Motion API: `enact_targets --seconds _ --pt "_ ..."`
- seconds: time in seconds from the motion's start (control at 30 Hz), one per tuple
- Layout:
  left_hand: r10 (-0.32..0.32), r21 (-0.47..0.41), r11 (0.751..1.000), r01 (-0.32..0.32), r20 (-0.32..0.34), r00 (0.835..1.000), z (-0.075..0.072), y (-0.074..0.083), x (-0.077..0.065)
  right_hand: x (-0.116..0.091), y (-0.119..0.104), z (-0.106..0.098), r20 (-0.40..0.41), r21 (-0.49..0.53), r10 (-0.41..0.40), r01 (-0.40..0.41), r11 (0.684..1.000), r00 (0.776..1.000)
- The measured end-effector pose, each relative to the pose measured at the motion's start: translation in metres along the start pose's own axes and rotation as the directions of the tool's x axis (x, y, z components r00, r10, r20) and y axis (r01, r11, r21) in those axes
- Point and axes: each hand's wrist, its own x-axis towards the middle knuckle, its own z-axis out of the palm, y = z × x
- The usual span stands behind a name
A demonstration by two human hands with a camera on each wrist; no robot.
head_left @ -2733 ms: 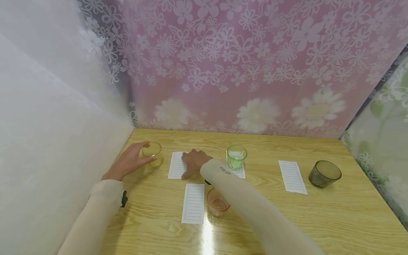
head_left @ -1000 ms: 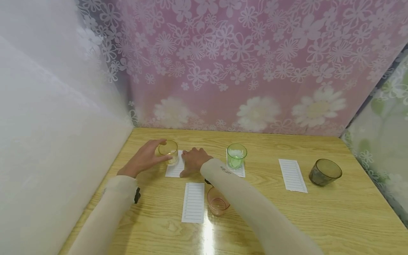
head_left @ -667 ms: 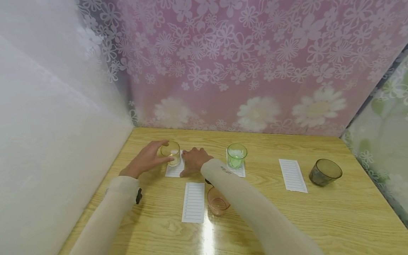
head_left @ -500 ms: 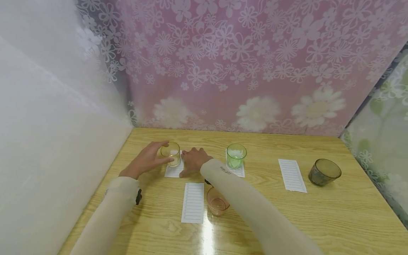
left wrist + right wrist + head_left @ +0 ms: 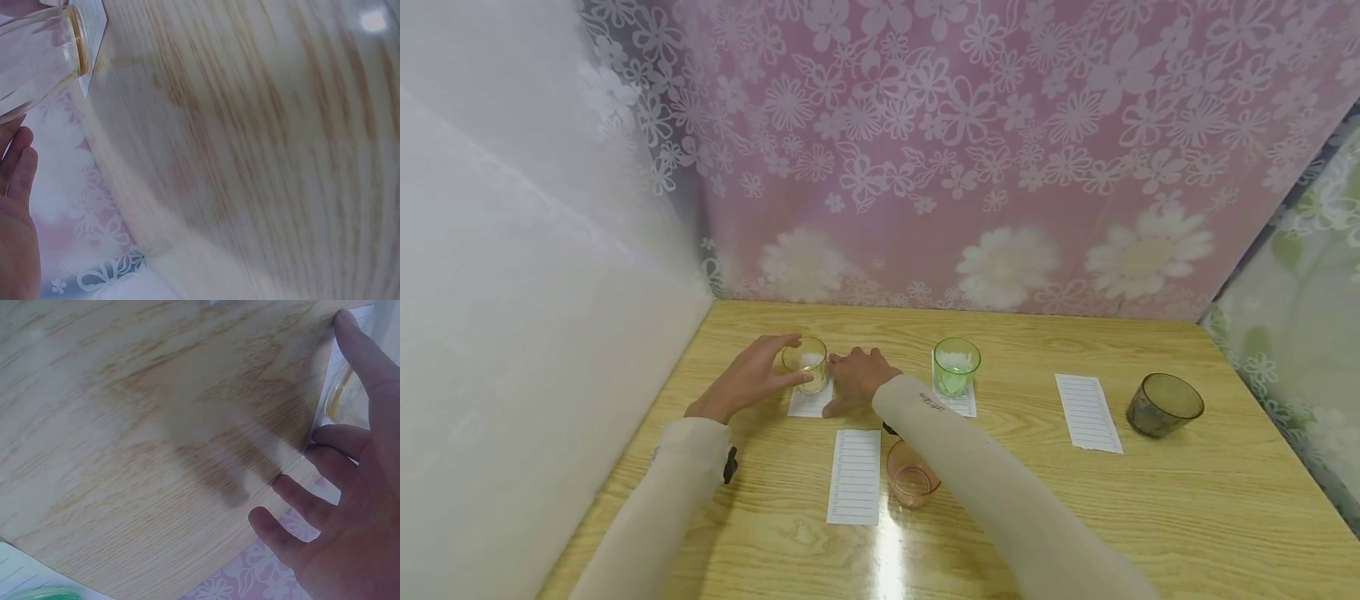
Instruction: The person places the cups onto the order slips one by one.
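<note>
In the head view, a clear yellow glass cup [image 5: 805,364] stands on a lined paper slip [image 5: 806,407] at the back left. My left hand [image 5: 747,382] holds the cup from the left, thumb in front and a finger behind. The left wrist view catches the yellow cup [image 5: 37,59] at its upper left corner, with fingers [image 5: 22,175] below; the thumb is out of that view. My right hand [image 5: 857,379] rests over the slip's right edge. Spread fingers [image 5: 300,499] show in the right wrist view, the thumb and forefinger touching the slip [image 5: 331,369].
A green cup [image 5: 956,368] stands on another slip [image 5: 967,407]. Below my right forearm, a pink cup [image 5: 912,479] sits beside a slip [image 5: 854,479]. Farther right lie a slip [image 5: 1088,414] and a dark cup [image 5: 1163,408]. A white wall [image 5: 550,317] borders the left.
My left hand has brought the yellow cup rightward from bare table onto the paper slip, with a last slight shift right. My right hand has stayed in place on the slip.
</note>
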Motion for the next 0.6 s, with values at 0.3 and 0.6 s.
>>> enact_targets --seconds 0.3,0.6 --pt "0.002 -0.002 1.000 -0.002 -0.013 1.000 0.0017 0.0024 0.0007 0.0009 0.0017 0.0014 -0.007 -0.031 -0.009 0.009 0.999 1.000" --pt "0.016 0.040 0.999 -0.013 -0.069 0.997 0.0084 0.0035 0.0023 0.0018 0.0029 0.0026 -0.005 -0.040 -0.015 0.015 0.999 1.000"
